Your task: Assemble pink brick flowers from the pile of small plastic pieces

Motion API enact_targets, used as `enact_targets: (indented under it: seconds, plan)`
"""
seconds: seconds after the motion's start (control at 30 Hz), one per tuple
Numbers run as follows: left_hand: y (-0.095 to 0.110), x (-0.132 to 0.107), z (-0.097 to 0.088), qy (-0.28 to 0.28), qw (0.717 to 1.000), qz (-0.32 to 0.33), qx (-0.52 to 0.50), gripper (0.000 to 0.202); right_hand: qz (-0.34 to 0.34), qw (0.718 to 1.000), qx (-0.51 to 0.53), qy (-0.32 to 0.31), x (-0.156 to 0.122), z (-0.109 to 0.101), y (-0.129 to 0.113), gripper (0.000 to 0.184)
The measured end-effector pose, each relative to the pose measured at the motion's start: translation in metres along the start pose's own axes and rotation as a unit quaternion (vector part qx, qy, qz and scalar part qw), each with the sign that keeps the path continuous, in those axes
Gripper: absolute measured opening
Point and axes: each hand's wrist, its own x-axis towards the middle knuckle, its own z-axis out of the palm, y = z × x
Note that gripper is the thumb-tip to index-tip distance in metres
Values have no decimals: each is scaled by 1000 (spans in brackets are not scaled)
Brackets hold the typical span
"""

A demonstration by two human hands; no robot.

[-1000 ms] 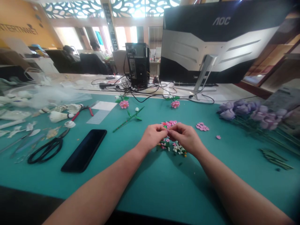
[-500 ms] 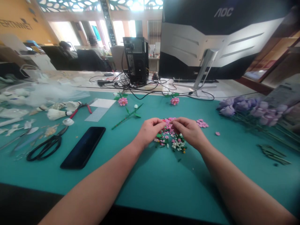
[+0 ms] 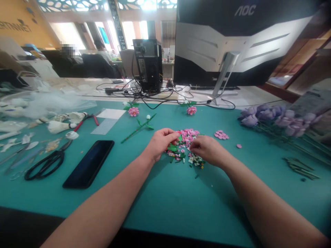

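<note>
A heap of small building-brick pieces, pink, white and green, lies on the green mat between my hands. My left hand is closed in a pinch at the heap's left side; a bit of red and green shows at its fingertips, too small to name. Over the heap's right side my right hand is closed, fingers curled down, and what they hold, if anything, is hidden. Behind the hands stand two pink brick flowers with green leaves. A green brick stem with a white bud lies left of the heap.
Left lie a phone, black scissors, red-handled pliers and shuttlecocks. Right are pink pieces, purple artificial flowers and green sticks. A computer case, cables and a monitor stand behind.
My hands have moved apart; they were close together above the heap. My right hand has turned, its fingers now curling down toward the pieces. The view has shifted slightly.
</note>
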Motion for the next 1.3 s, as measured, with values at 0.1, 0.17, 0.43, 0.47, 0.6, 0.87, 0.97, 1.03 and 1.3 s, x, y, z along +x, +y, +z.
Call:
enact_targets:
  seconds: [0.1,0.17,0.43,0.47,0.6,0.87,0.97,1.03,1.3]
  plan:
    - [-1,0,1,-1,1000,0,3,23,-2,999,-54,-7,0,6,-4,8]
    - [-1,1,1,0,1000,-3,6,23,1,996,-93,-8,-1,10,-6,5]
    - [-1,1,1,-17,1000,-16,14,26,-45,981,-190,-6,4,20,-13,15]
    - [-1,1,0,-18,1000,-21,12,26,-55,980,-193,-4,5,22,-13,16]
    - [-1,1,0,-20,999,-25,7,25,-81,979,-188,13,6,25,-14,16]
    - [-3,1,0,-11,1000,2,-26,22,8,988,97,122,3,12,-16,8]
    - [-7,2,-1,-36,999,5,-34,30,25,958,253,136,6,14,-10,14]
    - [-9,2,-2,-47,998,5,-29,30,34,941,308,139,7,16,-6,18]
    - [-6,-1,1,-35,997,-1,-67,21,49,879,450,151,7,13,-13,11]
